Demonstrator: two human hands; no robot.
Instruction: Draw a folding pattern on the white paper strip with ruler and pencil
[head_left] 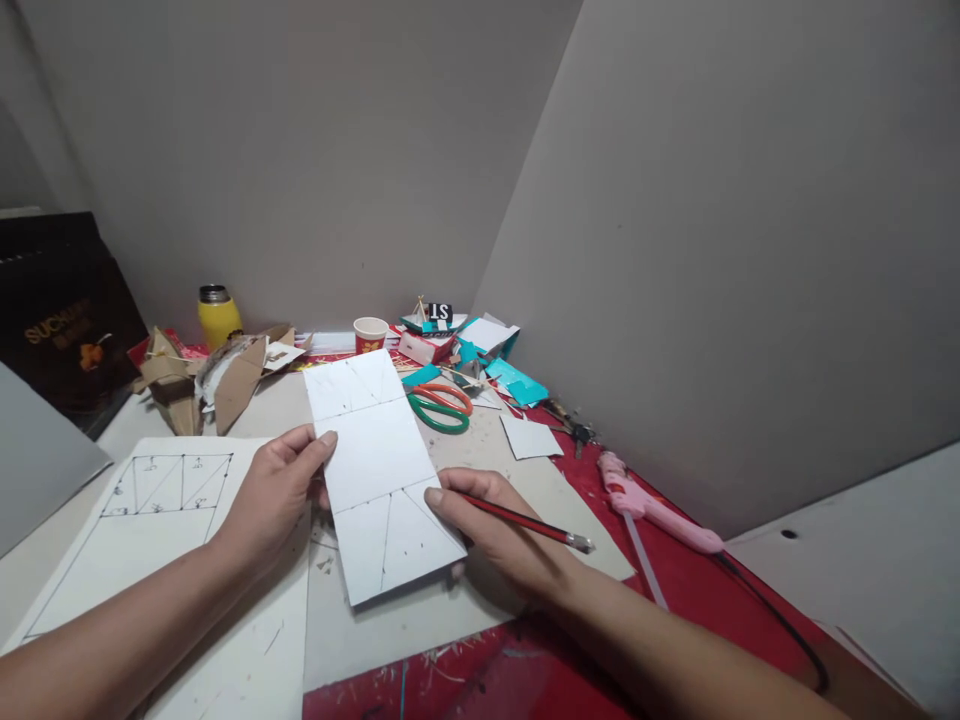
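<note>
A white card with ruled pencil lines is held up above the table. My left hand grips its left edge, thumb on the front. At its lower right edge my right hand pinches the card, and a red and black pencil lies in the same hand, pointing right. Below my left forearm is a large white sheet with a drawn, numbered truss-like figure. Scissors with green and orange handles lie just behind the card.
A pink glue gun with its cord lies at the right on the red table cover. Behind stand a paper cup, a yellow bottle and cardboard scraps. Keys lie near the right wall.
</note>
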